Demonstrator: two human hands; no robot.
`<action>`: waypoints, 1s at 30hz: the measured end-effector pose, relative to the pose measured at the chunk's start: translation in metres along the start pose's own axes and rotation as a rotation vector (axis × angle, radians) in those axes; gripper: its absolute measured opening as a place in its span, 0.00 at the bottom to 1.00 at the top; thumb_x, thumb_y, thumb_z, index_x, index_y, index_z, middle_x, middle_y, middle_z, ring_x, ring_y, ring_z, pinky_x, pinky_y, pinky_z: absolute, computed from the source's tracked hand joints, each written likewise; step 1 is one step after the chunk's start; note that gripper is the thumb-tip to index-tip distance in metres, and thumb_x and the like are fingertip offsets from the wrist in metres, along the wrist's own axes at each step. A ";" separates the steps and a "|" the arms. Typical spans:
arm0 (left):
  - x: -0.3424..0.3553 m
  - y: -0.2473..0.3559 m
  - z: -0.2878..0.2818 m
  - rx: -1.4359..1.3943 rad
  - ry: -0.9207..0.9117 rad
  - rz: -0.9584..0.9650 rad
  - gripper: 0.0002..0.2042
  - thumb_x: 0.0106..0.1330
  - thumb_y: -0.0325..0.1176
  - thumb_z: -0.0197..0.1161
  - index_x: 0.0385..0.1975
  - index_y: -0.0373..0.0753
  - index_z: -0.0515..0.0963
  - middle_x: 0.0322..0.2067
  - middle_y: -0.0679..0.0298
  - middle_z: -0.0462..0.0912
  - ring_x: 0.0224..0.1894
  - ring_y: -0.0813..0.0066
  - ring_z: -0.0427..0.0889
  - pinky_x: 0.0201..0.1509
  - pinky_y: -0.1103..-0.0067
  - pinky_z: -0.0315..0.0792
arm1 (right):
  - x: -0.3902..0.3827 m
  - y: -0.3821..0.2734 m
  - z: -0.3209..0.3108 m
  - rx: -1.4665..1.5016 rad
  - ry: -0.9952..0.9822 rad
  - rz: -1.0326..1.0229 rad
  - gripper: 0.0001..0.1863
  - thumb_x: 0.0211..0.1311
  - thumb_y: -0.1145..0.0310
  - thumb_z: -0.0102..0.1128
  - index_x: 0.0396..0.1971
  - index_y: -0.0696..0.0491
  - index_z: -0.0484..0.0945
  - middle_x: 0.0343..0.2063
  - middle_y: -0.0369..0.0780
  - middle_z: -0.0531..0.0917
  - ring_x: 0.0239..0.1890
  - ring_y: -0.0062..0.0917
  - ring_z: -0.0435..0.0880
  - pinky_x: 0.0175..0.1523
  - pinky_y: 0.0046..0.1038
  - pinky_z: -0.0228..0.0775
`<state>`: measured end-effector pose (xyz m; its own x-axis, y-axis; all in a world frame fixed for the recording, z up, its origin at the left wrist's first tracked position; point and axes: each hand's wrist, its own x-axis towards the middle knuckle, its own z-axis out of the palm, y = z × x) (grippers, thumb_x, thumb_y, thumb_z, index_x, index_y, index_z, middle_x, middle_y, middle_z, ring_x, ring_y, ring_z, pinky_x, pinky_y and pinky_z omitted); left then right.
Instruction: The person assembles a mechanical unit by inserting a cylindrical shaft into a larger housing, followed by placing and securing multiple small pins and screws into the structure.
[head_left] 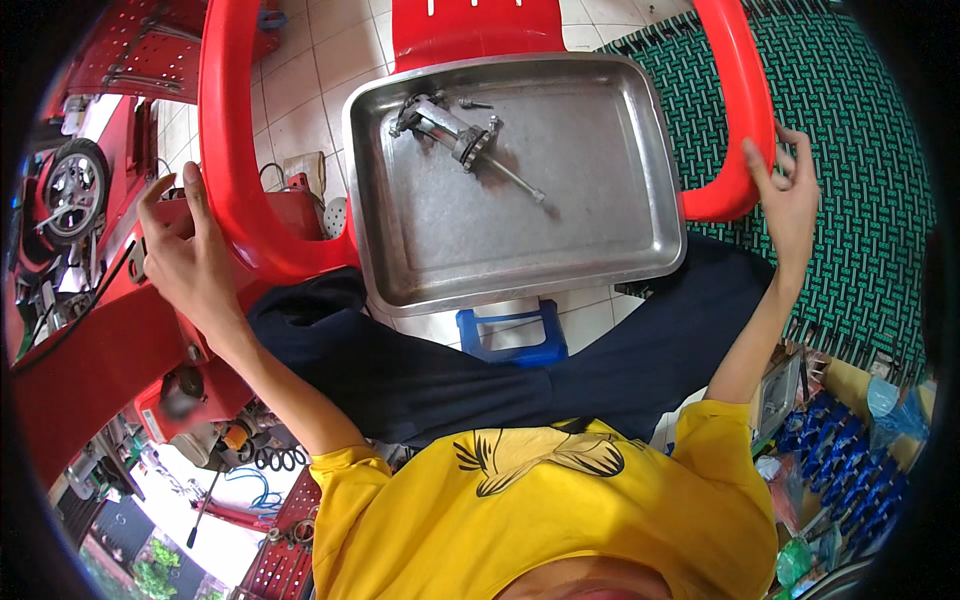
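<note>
A red plastic chair (pixel 232 150) stands in front of me with a steel tray (pixel 610 250) on its seat. In the tray's far left corner lie a metal shaft assembly with a toothed ring (pixel 445 128), a thin rod (pixel 515 180) and a small bolt (pixel 476 103). My left hand (pixel 185 255) grips the outer side of the chair's left arm, its fingers reaching behind it. My right hand (pixel 785 195) holds the front end of the right arm (pixel 735 110), thumb on top and fingers curled beside it.
A blue stool (pixel 510 335) shows between my dark-trousered legs. A green woven mat (pixel 850 170) covers the floor at the right. Red motorcycle bodywork (pixel 90 350) and a wheel (pixel 72 190) are at the left. Blue packaged goods (pixel 850 450) are stacked at the lower right.
</note>
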<state>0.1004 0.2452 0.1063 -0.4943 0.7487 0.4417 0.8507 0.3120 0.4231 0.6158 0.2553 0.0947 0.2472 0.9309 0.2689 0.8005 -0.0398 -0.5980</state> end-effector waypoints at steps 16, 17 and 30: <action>-0.081 0.085 0.137 -0.241 -0.447 0.555 0.12 0.69 0.42 0.63 0.45 0.44 0.86 0.48 0.49 0.76 0.50 0.52 0.74 0.51 0.63 0.69 | -0.010 -0.065 0.222 -0.008 -0.681 -0.626 0.21 0.62 0.75 0.60 0.56 0.52 0.77 0.52 0.44 0.77 0.56 0.41 0.76 0.61 0.42 0.70; -0.083 0.083 0.139 -0.232 -0.434 0.566 0.12 0.69 0.42 0.63 0.44 0.44 0.86 0.48 0.49 0.76 0.49 0.53 0.74 0.51 0.64 0.69 | -0.012 -0.063 0.227 -0.017 -0.655 -0.638 0.20 0.62 0.74 0.61 0.55 0.52 0.77 0.52 0.44 0.77 0.56 0.40 0.76 0.60 0.42 0.71; -0.065 0.076 0.139 -0.112 -0.524 0.404 0.39 0.54 0.53 0.75 0.54 0.26 0.71 0.49 0.48 0.76 0.54 0.48 0.72 0.60 0.59 0.66 | -0.017 -0.072 0.184 -0.174 -0.592 -0.655 0.16 0.63 0.63 0.64 0.48 0.54 0.79 0.42 0.42 0.81 0.49 0.38 0.81 0.54 0.41 0.72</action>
<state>0.2217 0.3013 -0.0003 0.0351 0.9878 0.1517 0.9128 -0.0935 0.3975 0.4532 0.3094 -0.0058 -0.5713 0.8190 0.0543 0.7651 0.5553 -0.3259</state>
